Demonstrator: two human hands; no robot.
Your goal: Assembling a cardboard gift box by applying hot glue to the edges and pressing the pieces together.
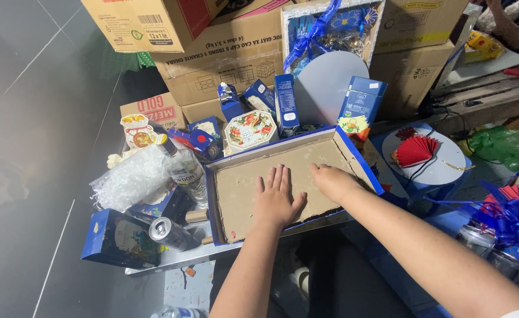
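Brown cardboard lines the shallow blue-edged tray (245, 203) at the frame's centre, and your left hand (277, 197) lies open and flat on it, your right hand (333, 181) resting open beside it, gripping nothing. Press unevenly and the tray could, I judge, tip off its near edge. Left of it a clear bottle (184, 169) and a can (171, 233) crowd close; free room is scarce.

Shallow blue-edged cardboard tray (242, 176), lying flat
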